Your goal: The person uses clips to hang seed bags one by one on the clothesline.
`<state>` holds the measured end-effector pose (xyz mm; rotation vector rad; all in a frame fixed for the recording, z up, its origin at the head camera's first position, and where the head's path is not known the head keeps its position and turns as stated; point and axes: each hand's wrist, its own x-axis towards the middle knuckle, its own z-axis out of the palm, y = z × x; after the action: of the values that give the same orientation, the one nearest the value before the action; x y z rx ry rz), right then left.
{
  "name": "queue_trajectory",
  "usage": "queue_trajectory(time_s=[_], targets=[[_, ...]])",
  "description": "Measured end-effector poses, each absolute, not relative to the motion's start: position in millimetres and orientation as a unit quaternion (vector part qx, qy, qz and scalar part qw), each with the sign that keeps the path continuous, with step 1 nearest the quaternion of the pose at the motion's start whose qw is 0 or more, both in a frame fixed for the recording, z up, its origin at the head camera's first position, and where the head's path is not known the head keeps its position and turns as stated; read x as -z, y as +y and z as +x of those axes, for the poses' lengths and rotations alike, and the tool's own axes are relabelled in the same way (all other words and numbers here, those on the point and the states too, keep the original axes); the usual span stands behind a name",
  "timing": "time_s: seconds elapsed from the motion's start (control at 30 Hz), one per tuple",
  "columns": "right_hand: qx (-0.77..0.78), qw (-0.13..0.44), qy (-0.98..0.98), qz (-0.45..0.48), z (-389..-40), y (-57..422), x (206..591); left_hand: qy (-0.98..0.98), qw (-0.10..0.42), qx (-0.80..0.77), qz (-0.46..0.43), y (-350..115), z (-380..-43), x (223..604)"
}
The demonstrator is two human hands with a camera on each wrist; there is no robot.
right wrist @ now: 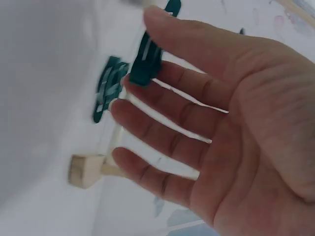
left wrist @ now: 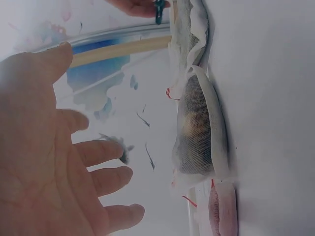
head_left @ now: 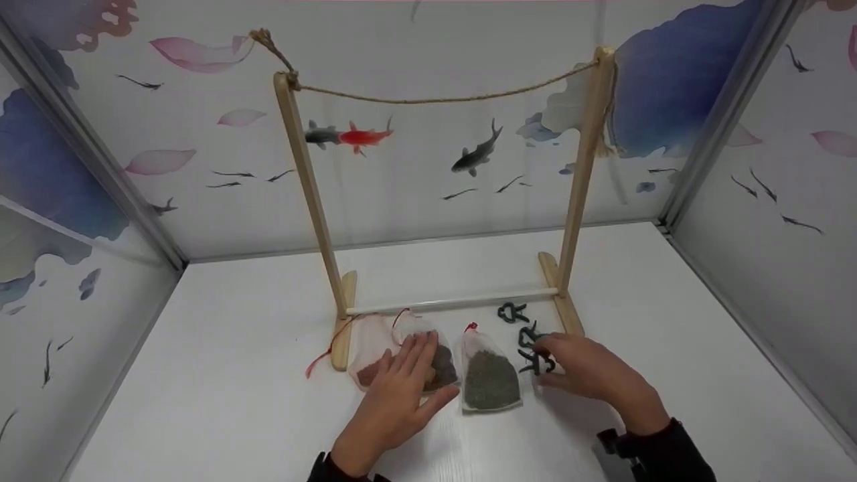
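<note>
My left hand [head_left: 395, 398] is held with straight fingers over the middle mesh drawstring bag [left wrist: 197, 125], which has dark and tan contents. The left wrist view shows a gap between palm and bag. A bag with reddish contents [head_left: 365, 338] lies to its left, partly behind the hand. To the right, a bag of green-grey dried bits [head_left: 491, 378] lies flat with its red cord toward the back. My right hand [head_left: 596, 371] pinches a dark green plastic clip [right wrist: 146, 58] between thumb and fingers. Beyond it are more green clips [right wrist: 109, 88] on the table.
A wooden frame [head_left: 579, 181] stands behind the bags, a sagging twine rope [head_left: 428, 102] strung between its posts. Its white bottom rod [head_left: 455, 302] runs just behind the bags. Printed panels [head_left: 428, 187] enclose the white table [head_left: 221, 402] at the back and sides.
</note>
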<state>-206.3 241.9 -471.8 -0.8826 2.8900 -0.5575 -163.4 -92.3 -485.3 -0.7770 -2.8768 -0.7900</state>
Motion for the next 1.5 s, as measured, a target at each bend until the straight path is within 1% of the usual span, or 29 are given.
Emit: queue_trajectory(time_s=[0.07,0.13,0.37,0.57,0.7,0.93,1.03,1.5], targets=[[0.192,0.004,0.929,-0.315,-202,235,466,-0.932,0.032,0.255,-0.256,-90,-163,484],[0.202,-0.010,0.920,-0.337,-196,227,460,-0.931,0.040,0.249,-0.263,-88,-161,483],[0.239,-0.011,0.884,-0.401,-179,199,451,-0.912,0.083,0.232,-0.329,-80,-154,479],[0.267,-0.015,0.856,-0.443,-173,190,452,-0.898,0.078,0.246,-0.357,-76,-150,478],[0.274,-0.013,0.849,-0.452,-172,189,453,-0.894,0.091,0.248,-0.362,-75,-150,479],[0.277,-0.010,0.846,-0.455,-171,188,450,-0.875,0.140,0.258,-0.385,-75,-151,481],[0.279,-0.011,0.845,-0.456,-171,188,449,-0.871,0.153,0.258,-0.389,-76,-152,481],[0.269,-0.029,0.850,-0.452,-174,187,452,-0.871,0.175,0.255,-0.381,-77,-157,484]])
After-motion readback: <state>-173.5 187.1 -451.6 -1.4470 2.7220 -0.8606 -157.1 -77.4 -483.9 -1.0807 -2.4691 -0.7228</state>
